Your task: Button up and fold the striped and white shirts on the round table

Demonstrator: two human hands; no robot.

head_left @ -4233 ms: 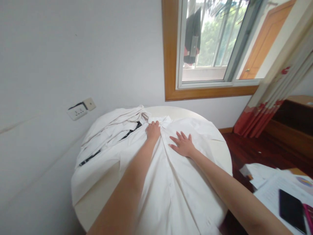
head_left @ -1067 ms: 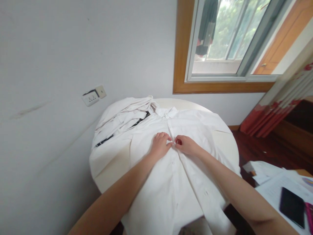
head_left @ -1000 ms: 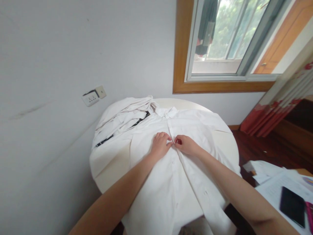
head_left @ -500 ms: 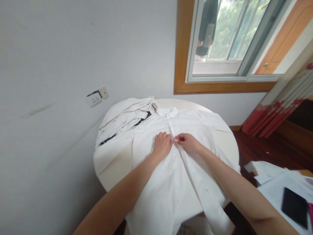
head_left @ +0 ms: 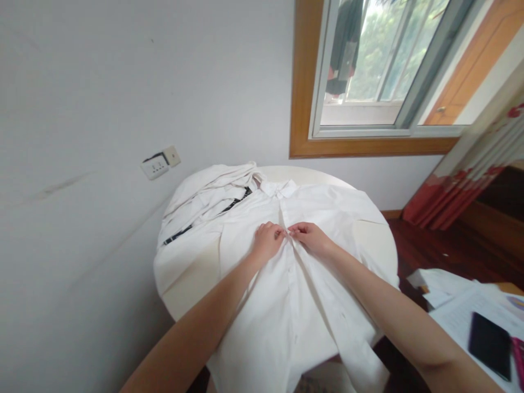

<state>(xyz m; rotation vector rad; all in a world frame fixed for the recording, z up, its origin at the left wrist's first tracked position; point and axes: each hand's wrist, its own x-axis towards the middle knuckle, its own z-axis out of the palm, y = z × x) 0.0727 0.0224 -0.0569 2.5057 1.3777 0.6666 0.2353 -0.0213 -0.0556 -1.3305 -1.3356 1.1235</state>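
Note:
A white button-up shirt (head_left: 262, 305) lies spread face up over a round white table (head_left: 184, 295), its collar at the far side and its lower part hanging over the near edge. Its front is joined near the collar and parts lower down. My left hand (head_left: 268, 240) pinches the front edge of the shirt at about chest height. Right beside it, my right hand (head_left: 309, 236) pinches the other front edge, fingertips nearly touching those of the left. Whatever button sits between the fingers is too small to make out.
Folded white clothing (head_left: 208, 191) with a black patterned strip lies on the table's far left. The wall with a socket (head_left: 154, 166) is close at left. At right are papers (head_left: 454, 305), a black phone (head_left: 490, 345) and a curtain (head_left: 454, 188).
My left fingers have gone from lying flatter on the shirt to a pinch at its front edge. My right hand has shifted slightly left, toward the left hand.

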